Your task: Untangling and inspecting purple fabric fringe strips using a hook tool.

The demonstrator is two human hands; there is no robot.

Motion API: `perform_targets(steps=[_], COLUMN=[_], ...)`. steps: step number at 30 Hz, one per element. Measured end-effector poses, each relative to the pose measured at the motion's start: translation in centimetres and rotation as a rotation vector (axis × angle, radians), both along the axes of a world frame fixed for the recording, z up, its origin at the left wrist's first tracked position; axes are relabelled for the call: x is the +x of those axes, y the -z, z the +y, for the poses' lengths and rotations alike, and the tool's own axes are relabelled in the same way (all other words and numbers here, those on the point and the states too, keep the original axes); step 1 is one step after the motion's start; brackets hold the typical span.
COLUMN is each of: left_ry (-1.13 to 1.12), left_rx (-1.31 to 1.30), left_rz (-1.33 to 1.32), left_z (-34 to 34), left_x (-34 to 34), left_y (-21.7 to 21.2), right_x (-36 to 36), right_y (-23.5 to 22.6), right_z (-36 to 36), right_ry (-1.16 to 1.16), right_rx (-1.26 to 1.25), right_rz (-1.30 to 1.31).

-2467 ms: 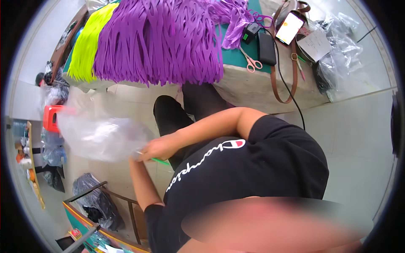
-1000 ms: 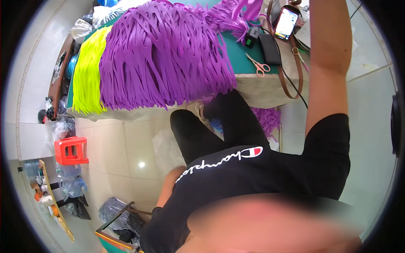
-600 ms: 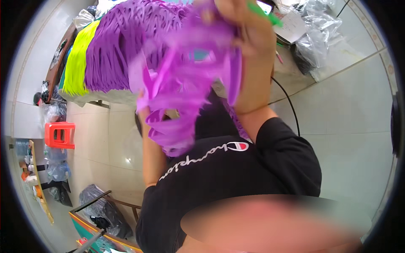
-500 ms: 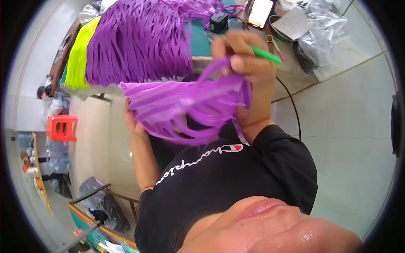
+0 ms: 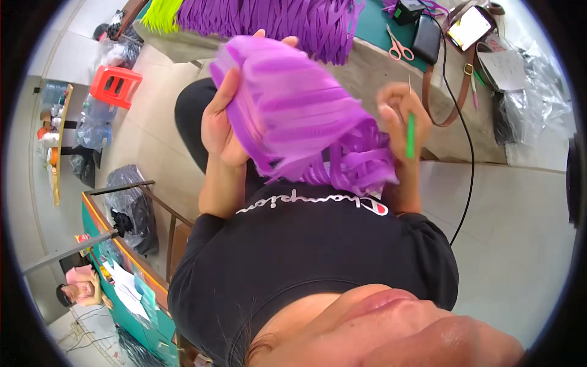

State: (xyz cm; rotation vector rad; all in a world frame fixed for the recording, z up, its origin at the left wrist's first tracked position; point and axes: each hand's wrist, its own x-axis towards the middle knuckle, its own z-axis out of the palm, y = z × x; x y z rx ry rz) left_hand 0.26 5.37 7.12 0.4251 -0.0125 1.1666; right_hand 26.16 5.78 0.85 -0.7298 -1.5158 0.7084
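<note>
My left hand grips a blurred bundle of purple strips that look like zipper tapes, thumb on the near face and fingertips showing over its far edge. The bundle fans out in front of my chest. Its loose, curled ends hang toward the right. My right hand is beside those ends, closed around a slim green-handled tool. A thin metal tip points up from its fingers; the tool's exact kind cannot be made out. The right hand appears slightly apart from the strips.
Purple strips and yellow-green strips hang over the far table's edge. Pink-handled scissors, a black pouch, a lit phone and a brown strap lie right. A red stool and another person are left.
The bundle has swung open, its loose ends dropping on the right. My right hand has let go of the strips and moved right and down, still with the green-handled tool. The view has shifted.
</note>
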Motion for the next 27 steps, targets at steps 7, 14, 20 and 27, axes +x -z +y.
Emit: perform_targets(steps=[7, 14, 20, 27], left_ry=[-0.334, -0.332, -1.129, -0.252], left_rx=[-0.064, 0.008, 0.222, 0.103], left_rz=[0.259, 0.41, 1.608, 1.327], left_z=[-1.8, -1.1, -0.5, -4.1], left_x=[-2.2, -4.5, -2.9, 1.4], left_y=[2.3, 4.7, 7.4, 10.0], right_x=[-10.6, -9.5, -6.2, -11.5], right_y=[3.3, 4.6, -3.5, -2.5], right_z=[-1.3, -0.4, 1.6, 2.2], right_ry=[-0.308, -0.22, 0.026, -0.053], right_rx=[0.011, -0.443, -0.331, 0.212], right_rz=[-0.287, 0.2, 0.105, -0.274])
